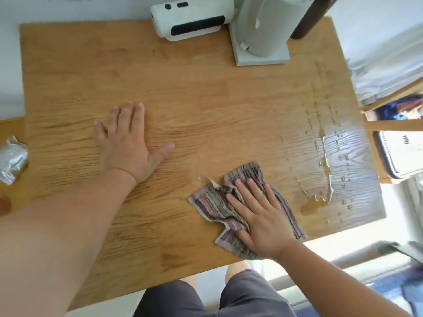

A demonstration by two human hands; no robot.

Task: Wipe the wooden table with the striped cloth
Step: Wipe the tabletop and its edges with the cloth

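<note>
The wooden table fills most of the view. A crumpled striped cloth lies near the table's front edge, right of centre. My right hand presses flat on the cloth with fingers spread. Flat on the bare wood to the left rests my left hand, fingers apart and holding nothing. A wet patch with puddles and droplets covers the table's right side, just right of the cloth.
A white device with black panels lies at the back edge. Beside it stands a tall white appliance on a square base. A crumpled silver wrapper sits at the far left. A wooden shelf frame stands to the right of the table.
</note>
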